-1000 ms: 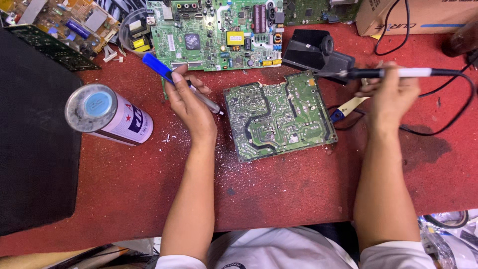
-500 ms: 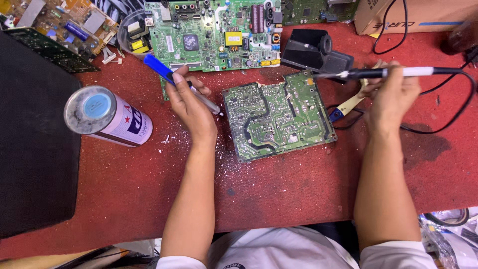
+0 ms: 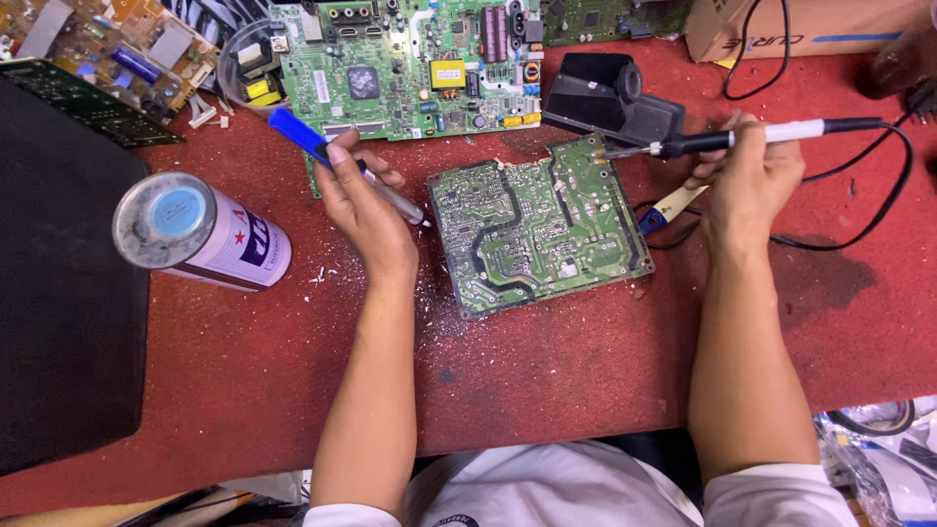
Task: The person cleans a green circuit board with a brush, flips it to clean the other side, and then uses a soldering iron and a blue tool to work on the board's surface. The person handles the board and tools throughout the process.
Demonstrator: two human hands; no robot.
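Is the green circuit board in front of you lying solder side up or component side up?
Solder side up. The circuit board lies flat on the red table, showing traces and solder joints, no parts. The left hand rests beside it.

The left hand (image 3: 363, 210) is gripping a blue-handled desoldering pump (image 3: 337, 164), its tip lying just beside the green circuit board (image 3: 537, 224). The right hand (image 3: 747, 181) is holding a soldering iron (image 3: 722, 141) over the board's upper edge.

Red bench (image 3: 244, 390); green circuit board (image 3: 537, 229); blue-handled tool (image 3: 332, 161); white can (image 3: 210, 234), blue and red markings; black stand (image 3: 610, 98).
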